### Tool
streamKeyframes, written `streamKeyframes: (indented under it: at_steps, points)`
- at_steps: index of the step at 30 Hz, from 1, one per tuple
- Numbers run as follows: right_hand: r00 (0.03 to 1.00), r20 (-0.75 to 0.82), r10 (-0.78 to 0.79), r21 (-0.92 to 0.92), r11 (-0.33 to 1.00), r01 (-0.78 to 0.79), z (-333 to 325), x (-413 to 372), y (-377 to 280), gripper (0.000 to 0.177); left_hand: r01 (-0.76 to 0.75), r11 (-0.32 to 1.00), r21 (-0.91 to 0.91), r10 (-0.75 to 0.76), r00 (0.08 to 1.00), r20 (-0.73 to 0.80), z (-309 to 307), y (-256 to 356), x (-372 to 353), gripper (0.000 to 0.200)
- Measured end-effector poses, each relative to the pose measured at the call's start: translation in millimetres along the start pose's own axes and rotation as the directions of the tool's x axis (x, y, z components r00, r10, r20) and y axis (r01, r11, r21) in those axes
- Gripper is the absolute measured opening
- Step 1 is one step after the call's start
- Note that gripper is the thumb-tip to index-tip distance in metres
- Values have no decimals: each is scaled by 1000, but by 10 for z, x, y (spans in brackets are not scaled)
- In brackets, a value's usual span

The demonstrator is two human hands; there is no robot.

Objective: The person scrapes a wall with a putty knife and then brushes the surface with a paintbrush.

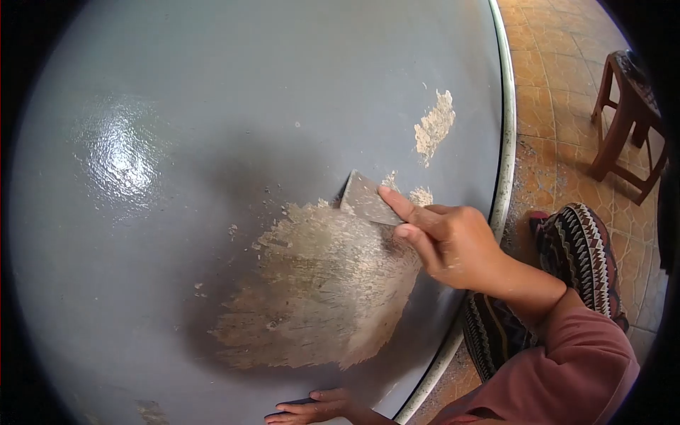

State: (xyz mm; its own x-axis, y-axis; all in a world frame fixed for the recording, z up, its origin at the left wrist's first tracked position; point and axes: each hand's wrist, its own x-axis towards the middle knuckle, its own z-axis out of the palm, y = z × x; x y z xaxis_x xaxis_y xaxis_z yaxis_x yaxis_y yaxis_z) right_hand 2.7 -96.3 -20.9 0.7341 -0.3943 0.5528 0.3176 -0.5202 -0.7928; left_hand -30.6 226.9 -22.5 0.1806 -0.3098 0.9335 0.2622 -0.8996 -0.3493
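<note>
My right hand (453,241) grips a flat metal scraper blade (370,200), thumb and fingers pinching its near end. The blade lies tilted against a large grey painted surface (234,64), at the upper edge of a rough beige-brown bare patch (319,290). Flakes of paint cling around the patch's border, and a few specks are on my right hand. At the bottom of the view, my left hand (319,409) rests on the grey paint with its fingers stretched out and holds nothing. Part of that hand is cut off by the frame.
A smaller bare patch (434,126) shows higher up on the right. The surface ends at a pale curved rim (506,106). Beyond it are a tiled floor (545,85) with scattered flakes, a brown plastic stool (623,120) and patterned cloth (584,248) over my legs.
</note>
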Motion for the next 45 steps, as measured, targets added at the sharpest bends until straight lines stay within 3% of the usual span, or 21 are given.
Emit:
streamKeyframes:
  at_steps: [4,5,9,12,13,16,23,26,30,34,35,38,39,45]
  points:
    - [973,205,104,-132,988,-78,-65,-298,-62,43,-5,1000,7,5,1000,-16,16,24,-19,55]
    - [985,160,62,-181,983,-32,-25,-244,-31,44,-6,1000,14,6,1000,-3,11,20,-21,56]
    - [998,-28,-54,-45,998,52,-23,64,109,46,-23,1000,10,23,1000,-10,27,-3,-10,55]
    - [980,198,20,-134,991,6,-117,-220,39,45,-2,1000,26,2,1000,-16,24,24,-14,55]
    - [978,207,32,-171,985,4,-94,-222,27,44,3,1000,28,-2,1000,-10,33,31,-28,55]
    - [995,92,-40,-180,982,56,-66,10,56,45,-5,1000,30,5,1000,-2,53,7,-36,56]
    - [979,203,-8,-153,987,40,-113,-68,28,49,6,1000,-3,-6,999,-38,131,33,-69,55]
    - [993,96,-62,-72,995,69,-95,68,93,49,-11,1000,3,11,999,-52,136,32,-59,55]
    - [971,240,7,-104,994,18,-104,-216,60,49,21,1000,-6,-22,999,-45,130,16,-71,56]
    - [997,31,-77,-105,991,80,-56,175,129,46,20,1000,-2,-20,1000,-21,169,-100,-132,56]
    - [998,47,-43,-16,999,43,-132,199,92,43,27,1000,4,-27,1000,-11,160,-95,-144,56]
    - [990,135,-44,31,999,40,-181,-154,57,41,34,999,-5,-34,999,-13,144,-84,-107,56]
    - [973,233,8,-109,994,18,-162,-216,2,41,31,1000,-6,-31,999,-16,129,-81,-105,56]
    - [980,198,36,6,999,-38,-192,-33,56,44,28,999,18,-28,1000,-10,143,-91,-127,57]
